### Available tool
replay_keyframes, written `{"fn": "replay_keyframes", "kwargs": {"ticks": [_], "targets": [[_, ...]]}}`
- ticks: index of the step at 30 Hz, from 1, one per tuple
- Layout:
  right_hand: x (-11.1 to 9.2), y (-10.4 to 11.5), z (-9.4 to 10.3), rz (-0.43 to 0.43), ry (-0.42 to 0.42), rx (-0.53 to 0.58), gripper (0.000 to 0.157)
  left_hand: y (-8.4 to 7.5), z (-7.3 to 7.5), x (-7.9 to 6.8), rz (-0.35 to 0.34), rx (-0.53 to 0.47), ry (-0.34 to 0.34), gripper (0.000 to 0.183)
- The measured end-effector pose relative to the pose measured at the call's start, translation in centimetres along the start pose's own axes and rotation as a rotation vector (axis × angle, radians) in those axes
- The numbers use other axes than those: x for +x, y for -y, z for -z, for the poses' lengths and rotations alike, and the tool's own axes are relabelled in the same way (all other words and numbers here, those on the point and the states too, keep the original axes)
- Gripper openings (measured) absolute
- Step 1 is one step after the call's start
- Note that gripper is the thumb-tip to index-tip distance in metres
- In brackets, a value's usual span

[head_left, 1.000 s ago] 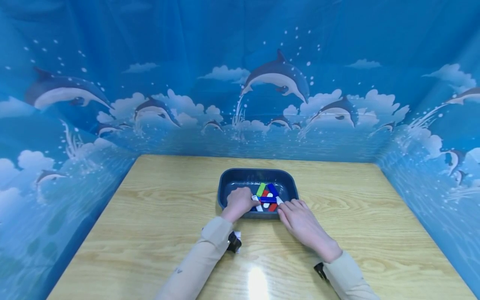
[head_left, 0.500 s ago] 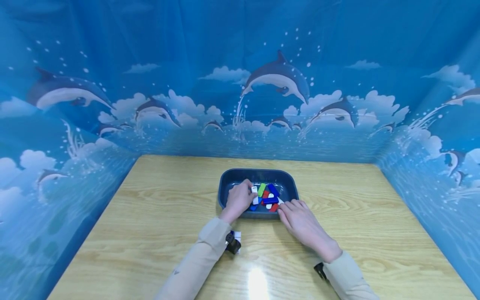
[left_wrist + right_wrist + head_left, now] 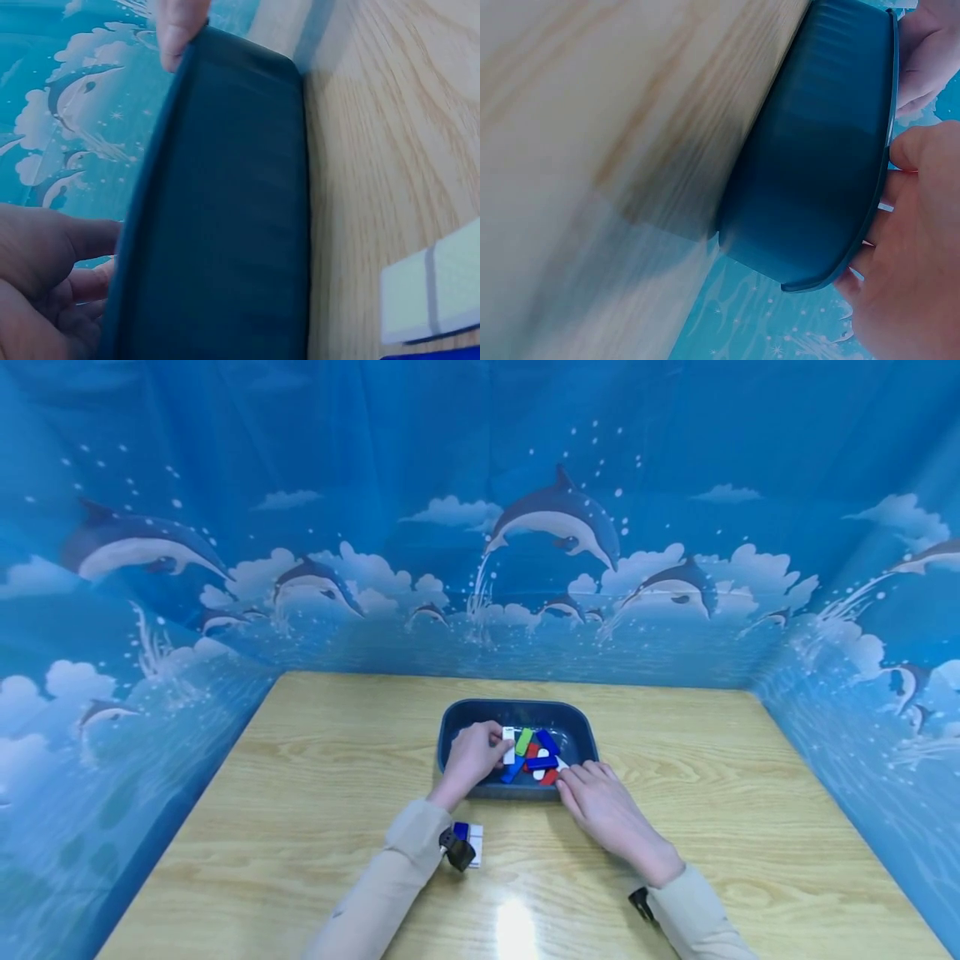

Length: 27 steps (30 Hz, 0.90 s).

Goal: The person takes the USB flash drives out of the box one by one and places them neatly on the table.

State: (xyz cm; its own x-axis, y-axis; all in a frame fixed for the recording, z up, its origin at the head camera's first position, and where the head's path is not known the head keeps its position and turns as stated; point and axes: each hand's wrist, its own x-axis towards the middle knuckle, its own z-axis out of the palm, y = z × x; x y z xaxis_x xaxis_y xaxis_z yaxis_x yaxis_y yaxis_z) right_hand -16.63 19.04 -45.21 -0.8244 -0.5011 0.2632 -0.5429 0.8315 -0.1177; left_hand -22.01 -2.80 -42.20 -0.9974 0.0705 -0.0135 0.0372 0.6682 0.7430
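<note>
Over the left part of a dark blue tub (image 3: 517, 791), my left hand (image 3: 471, 758) pinches a small white block (image 3: 508, 746). My right hand (image 3: 603, 806) lies over the tub's front right rim, its fingertips inside. A white piece (image 3: 561, 763) shows beside those fingertips; whether they hold it is hidden. In the right wrist view, the right thumb (image 3: 906, 148) touches the rim and the other fingers pass behind it. Loose blocks lie in the tub: a green block (image 3: 523, 742), dark blue blocks (image 3: 547, 742), a lighter blue block (image 3: 513, 769), red blocks (image 3: 549, 777) and white ones.
On the wooden table (image 3: 330, 752), nearer the body, white blocks (image 3: 476, 837) and a dark blue block (image 3: 461, 831) lie together, partly covered by the left wrist camera (image 3: 457, 849). A blue dolphin-print curtain (image 3: 420, 635) surrounds the table's back and sides.
My left hand has drawn the white block off the pile, moving slightly left and back, and it now stands more upright. The lighter blue block has come into sight. My right hand has kept still.
</note>
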Motion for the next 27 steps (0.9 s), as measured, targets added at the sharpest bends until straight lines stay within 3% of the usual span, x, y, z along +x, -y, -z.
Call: {"fn": "replay_keyframes", "kwargs": {"ticks": [17,27], "targets": [[0.0,0.1,0.1,0.001,-0.001,-0.003,0.028,-0.6,2.8,-3.5,-0.031,-0.136,0.069,0.031],[0.0,0.1,0.2,0.008,-0.01,-0.003,0.025,0.4,3.2,-6.3,-0.02,-0.09,0.157,0.026]]}}
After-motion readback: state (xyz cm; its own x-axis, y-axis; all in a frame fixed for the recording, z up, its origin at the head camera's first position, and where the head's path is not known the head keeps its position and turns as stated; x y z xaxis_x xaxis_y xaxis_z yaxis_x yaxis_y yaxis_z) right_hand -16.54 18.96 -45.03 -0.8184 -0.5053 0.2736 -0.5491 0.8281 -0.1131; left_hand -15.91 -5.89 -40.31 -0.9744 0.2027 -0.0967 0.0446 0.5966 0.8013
